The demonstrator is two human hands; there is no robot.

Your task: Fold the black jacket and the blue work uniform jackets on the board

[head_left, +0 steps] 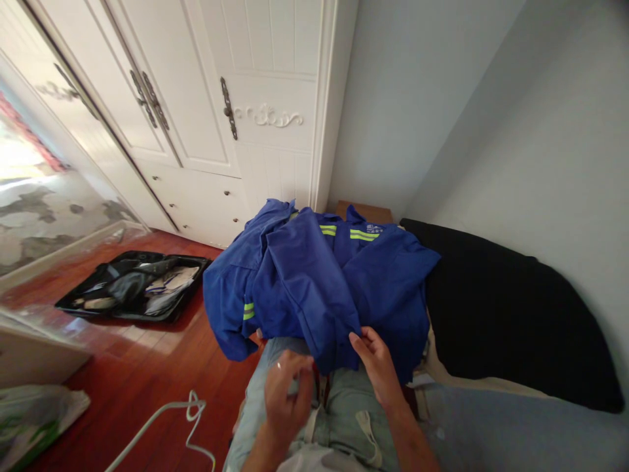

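A blue work jacket (319, 275) with yellow-green reflective strips is spread in front of me, and one of its sleeves lies across the middle toward my lap. My right hand (377, 367) pinches the cloth near the end of that sleeve between thumb and fingers. Close to the other side of the sleeve end, my left hand (289, 390) has its fingers curled, and a ring shows on one of them. It is slightly smeared, and whether cloth is between its fingertips cannot be seen. What the jacket lies on is mostly hidden.
A black covered board (511, 314) extends to the right of the jacket. On the red wooden floor (196, 354) lie an open black suitcase (132, 286) with things inside and a white cord (162, 410). A white wardrobe (275, 78) stands behind, with a plastic bag (42, 416) at lower left.
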